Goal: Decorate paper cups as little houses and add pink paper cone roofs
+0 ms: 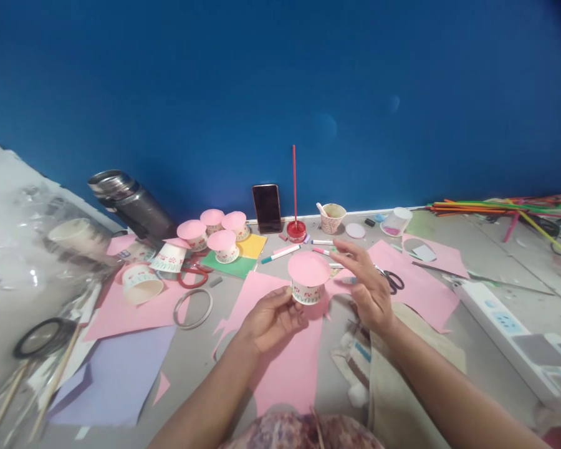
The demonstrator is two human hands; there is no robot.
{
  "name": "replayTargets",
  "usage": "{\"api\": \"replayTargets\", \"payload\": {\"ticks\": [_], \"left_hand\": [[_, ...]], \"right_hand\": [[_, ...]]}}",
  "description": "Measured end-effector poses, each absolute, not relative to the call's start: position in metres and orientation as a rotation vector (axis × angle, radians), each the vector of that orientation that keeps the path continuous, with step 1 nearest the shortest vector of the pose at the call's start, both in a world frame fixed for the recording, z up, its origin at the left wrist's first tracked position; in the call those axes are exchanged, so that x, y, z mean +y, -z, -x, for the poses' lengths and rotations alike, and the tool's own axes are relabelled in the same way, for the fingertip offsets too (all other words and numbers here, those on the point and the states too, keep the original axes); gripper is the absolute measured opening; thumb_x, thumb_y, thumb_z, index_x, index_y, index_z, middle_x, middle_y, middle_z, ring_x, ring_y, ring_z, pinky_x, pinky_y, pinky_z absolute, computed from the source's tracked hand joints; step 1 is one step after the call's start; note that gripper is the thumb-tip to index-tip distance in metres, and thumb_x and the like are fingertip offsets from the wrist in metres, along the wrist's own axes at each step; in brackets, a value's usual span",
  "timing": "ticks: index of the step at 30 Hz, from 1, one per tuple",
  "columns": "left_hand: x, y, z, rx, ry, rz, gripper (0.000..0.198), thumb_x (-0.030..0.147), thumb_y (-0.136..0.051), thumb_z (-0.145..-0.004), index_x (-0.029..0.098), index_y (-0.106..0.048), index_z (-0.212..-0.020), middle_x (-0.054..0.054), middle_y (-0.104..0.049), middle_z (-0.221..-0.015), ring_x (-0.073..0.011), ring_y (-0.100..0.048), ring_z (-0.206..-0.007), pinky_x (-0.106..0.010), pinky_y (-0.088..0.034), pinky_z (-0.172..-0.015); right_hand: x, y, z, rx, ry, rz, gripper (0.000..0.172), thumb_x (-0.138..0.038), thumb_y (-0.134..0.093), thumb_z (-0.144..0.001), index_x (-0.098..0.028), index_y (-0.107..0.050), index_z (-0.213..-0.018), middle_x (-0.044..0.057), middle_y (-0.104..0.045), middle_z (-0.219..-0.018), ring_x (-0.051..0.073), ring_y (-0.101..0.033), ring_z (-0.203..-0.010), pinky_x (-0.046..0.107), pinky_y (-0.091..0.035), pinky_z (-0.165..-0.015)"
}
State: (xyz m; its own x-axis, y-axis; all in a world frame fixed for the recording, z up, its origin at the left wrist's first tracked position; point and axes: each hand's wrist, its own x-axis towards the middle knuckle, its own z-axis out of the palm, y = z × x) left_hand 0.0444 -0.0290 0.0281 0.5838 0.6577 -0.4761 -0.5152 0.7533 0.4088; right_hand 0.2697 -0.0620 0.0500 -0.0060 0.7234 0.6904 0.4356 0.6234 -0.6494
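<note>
My left hand grips a small decorated paper cup near its lower side, with the fingers curled under it. A round pink paper disc covers the top of this cup and overhangs its edge. To the right of the cup, apart from it, my right hand is raised with its fingers spread and nothing in them. Beneath both lies a sheet of pink paper. Several similar cups with pink discs stand at the back left, some on green and yellow paper.
Nearby lie markers, black-handled scissors, red-handled scissors and a tape roll. A phone leans on the blue wall beside a red stick in a base. A flask stands left; a power strip lies right.
</note>
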Motion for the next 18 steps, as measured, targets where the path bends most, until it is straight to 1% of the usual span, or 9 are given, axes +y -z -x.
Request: {"api": "replayTargets", "payload": {"ticks": [3,7,12,15,18], "left_hand": [[-0.0296,-0.0283,-0.0446,0.65,-0.689,-0.246,0.012,0.012,-0.081,-0.083,0.011,-0.07,-0.085,-0.004,-0.068,-0.07,-0.0147,-0.066,-0.065,-0.031,-0.06,-0.068],[-0.0314,-0.0278,-0.0449,0.676,-0.695,-0.241,0.01,0.012,-0.08,-0.085,0.011,-0.069,-0.085,-0.003,-0.067,-0.069,-0.0141,-0.066,-0.064,-0.031,-0.06,-0.068],[-0.0324,-0.0267,-0.0453,0.717,-0.716,-0.24,0.01,0.011,-0.079,-0.085,0.012,-0.069,-0.087,-0.003,-0.068,-0.071,-0.015,-0.067,-0.066,-0.033,-0.06,-0.07],[-0.0326,-0.0262,-0.0457,0.721,-0.723,-0.234,0.009,0.01,-0.079,-0.084,0.012,-0.07,-0.088,-0.003,-0.069,-0.073,-0.0152,-0.068,-0.067,-0.033,-0.06,-0.07],[-0.0328,-0.0251,-0.0463,0.727,-0.729,-0.233,0.009,0.009,-0.078,-0.084,0.012,-0.071,-0.089,-0.003,-0.069,-0.073,-0.0147,-0.067,-0.066,-0.033,-0.06,-0.071]], "right_hand": [[-0.0609,-0.0482,-0.2679,-1.74,-0.185,0.966,0.052,-0.057,-0.04,-0.108,-0.034,-0.061,-0.149,0.012,-0.058,-0.15,0.036,-0.056,-0.134,0.054,-0.05,-0.1],[-0.0611,-0.048,-0.2654,-1.785,-0.176,0.978,0.052,-0.055,-0.037,-0.109,-0.032,-0.059,-0.151,0.013,-0.057,-0.149,0.035,-0.057,-0.133,0.052,-0.051,-0.098],[-0.0627,-0.05,-0.2647,-1.808,-0.038,0.943,0.054,-0.056,-0.039,-0.107,-0.031,-0.057,-0.152,0.015,-0.055,-0.148,0.038,-0.057,-0.13,0.057,-0.05,-0.098],[-0.0623,-0.0487,-0.2637,-1.847,0.075,0.918,0.053,-0.059,-0.043,-0.104,-0.033,-0.06,-0.148,0.014,-0.056,-0.147,0.039,-0.058,-0.128,0.061,-0.049,-0.1],[-0.0613,-0.047,-0.2627,-1.855,0.162,0.926,0.051,-0.06,-0.05,-0.102,-0.034,-0.063,-0.144,0.014,-0.059,-0.144,0.038,-0.059,-0.125,0.06,-0.051,-0.1]]}}
